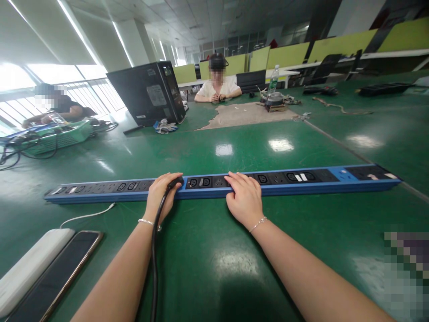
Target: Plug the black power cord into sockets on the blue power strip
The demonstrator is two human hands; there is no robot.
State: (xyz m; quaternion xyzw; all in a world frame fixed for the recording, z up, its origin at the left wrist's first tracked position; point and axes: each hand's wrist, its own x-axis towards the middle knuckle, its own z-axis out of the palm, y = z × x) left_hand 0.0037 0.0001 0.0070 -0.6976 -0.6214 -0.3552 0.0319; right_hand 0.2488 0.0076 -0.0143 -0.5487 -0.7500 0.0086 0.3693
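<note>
A long blue power strip (201, 192) with black socket sections lies across the green table in front of me. My left hand (163, 190) is closed around the black plug (174, 182) of a power cord, at the strip's upper face left of its middle. Whether the plug is seated in a socket is hidden by the fingers. Its black cord (154, 264) runs down past my left wrist toward the near edge of view. Farther right, my right hand (246, 197) grips the strip across its width, fingers over the top and thumb by the near side.
At the left lie a phone (56, 277) and a white power bank (36, 264) with a short white cable (89, 218). Beyond stand a black computer case (144, 94), gloves (165, 126) and a green basket (56, 136). Two people (217, 87) sit across the table.
</note>
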